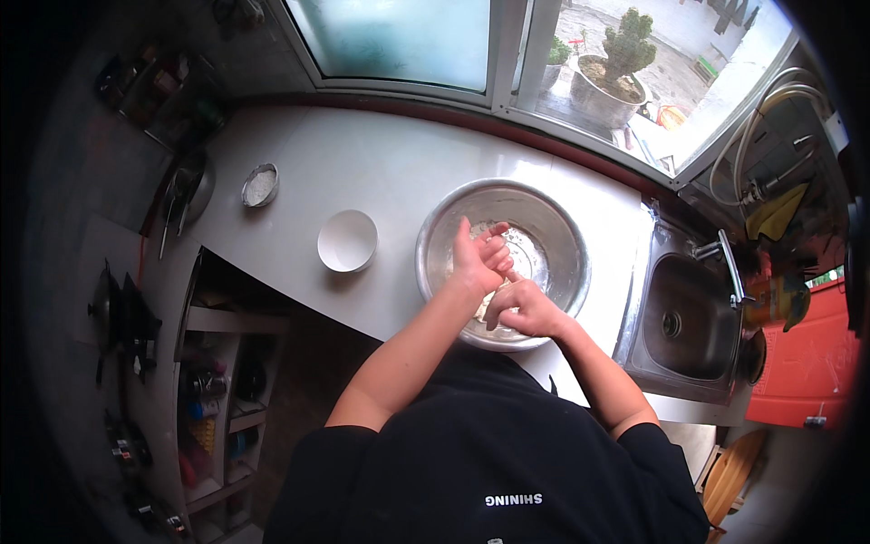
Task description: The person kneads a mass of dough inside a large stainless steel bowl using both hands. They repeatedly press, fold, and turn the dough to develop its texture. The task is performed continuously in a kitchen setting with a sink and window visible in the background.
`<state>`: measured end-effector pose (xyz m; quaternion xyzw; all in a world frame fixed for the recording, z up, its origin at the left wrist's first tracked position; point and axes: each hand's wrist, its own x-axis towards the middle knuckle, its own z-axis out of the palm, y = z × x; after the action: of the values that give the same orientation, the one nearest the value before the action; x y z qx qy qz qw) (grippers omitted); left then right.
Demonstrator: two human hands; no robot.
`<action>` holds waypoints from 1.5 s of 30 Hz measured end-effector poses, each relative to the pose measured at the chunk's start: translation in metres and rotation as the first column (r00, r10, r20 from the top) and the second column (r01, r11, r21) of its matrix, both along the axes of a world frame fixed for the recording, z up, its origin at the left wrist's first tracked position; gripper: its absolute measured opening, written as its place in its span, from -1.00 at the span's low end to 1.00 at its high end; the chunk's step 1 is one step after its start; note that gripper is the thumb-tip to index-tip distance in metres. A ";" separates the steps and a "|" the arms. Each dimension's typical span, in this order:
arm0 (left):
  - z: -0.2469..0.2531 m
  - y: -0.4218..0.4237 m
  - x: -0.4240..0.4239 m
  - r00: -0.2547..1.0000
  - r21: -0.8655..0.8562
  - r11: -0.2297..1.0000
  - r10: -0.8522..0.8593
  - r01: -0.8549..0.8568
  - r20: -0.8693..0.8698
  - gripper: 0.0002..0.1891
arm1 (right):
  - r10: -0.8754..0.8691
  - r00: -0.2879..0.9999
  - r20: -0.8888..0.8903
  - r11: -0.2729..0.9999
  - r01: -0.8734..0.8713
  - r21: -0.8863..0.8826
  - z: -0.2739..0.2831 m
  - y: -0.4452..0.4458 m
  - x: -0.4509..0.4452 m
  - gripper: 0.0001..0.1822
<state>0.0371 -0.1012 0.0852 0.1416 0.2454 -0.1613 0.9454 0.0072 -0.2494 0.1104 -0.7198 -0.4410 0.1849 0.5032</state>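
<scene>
A large stainless steel basin (563,248) stands before me on the white counter. Whitish flour residue (527,253) coats its bottom. Pale dough or flour, partly hidden, shows beneath my hands. Over the basin, my left hand (484,257) is turned palm up, its thumb apart and its fingers partly bent, with nothing in it. My right hand (525,307) hangs over the near part of the basin. Its extended index finger meets the left hand's fingers, while its other fingers bend downward. I see no object in it.
Left of the basin stand a white bowl (347,241) and a small bowl of white powder (260,188) on the counter (401,156). At right is a steel sink (693,316) with a tap (731,265). A window (408,41) borders the back; open shelves (224,408) are at lower left.
</scene>
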 end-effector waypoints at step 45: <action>-0.016 -0.008 0.009 0.926 -0.193 0.978 -0.006 0.085 0.377 -0.25 | -0.078 0.269 -0.960 0.666 0.731 0.151 -0.031 0.035 0.008 -0.86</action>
<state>0.0464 -0.1096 0.0691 0.0769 0.0392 -0.1778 0.9803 0.0149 -0.2141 0.0791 -0.3993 0.0877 0.2522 0.8771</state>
